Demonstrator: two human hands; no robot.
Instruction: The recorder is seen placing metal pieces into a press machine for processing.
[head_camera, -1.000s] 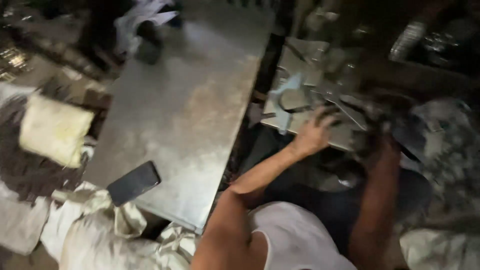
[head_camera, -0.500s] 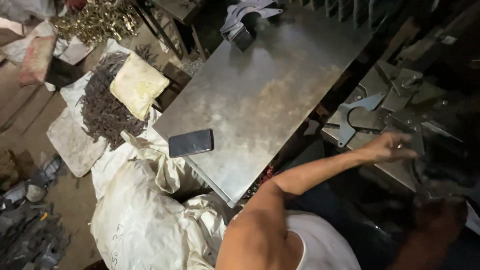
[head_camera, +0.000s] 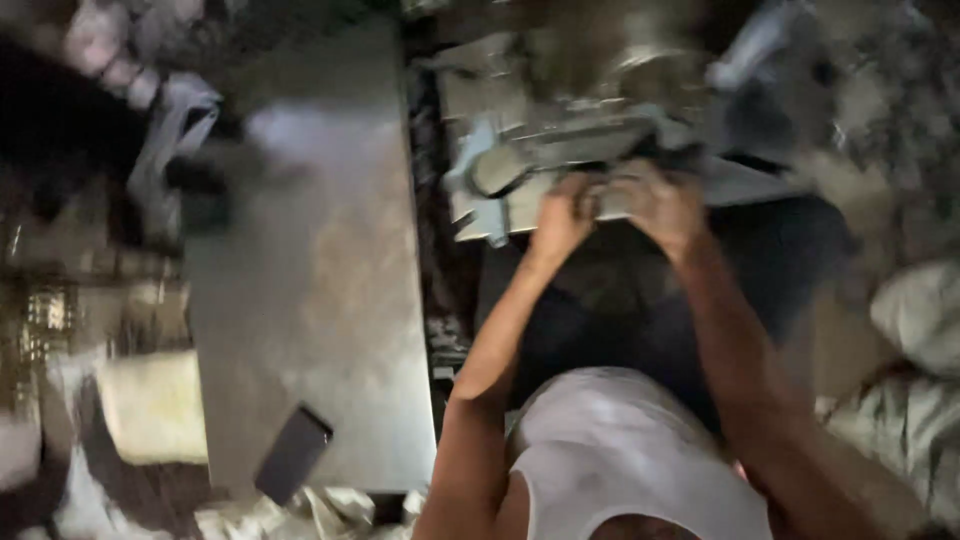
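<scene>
Gripping the pale metal bracket (head_camera: 560, 160) is what both my hands seem to be doing, though the picture is smeared and I cannot tell for sure whether my fingers are curled round its edge or only pressing on it. The bracket lies just beyond my fingertips, its long axis running left to right across them, with a curved, hooked end sticking out past the left side of my left hand (head_camera: 562, 215). My right hand (head_camera: 660, 205) sits just beside the left, knuckles up, both touching the near edge of the piece; neither is clearly nearer. Beyond my fingers is a dark heap of metal parts (head_camera: 620, 60), too blurred to sort out. Well off to the left of my left hand lies a broad grey steel sheet (head_camera: 310, 300), with a dark flat phone (head_camera: 292, 452) on its near corner. Pale sacks (head_camera: 915, 320) lie right of my right arm. No labels show.
</scene>
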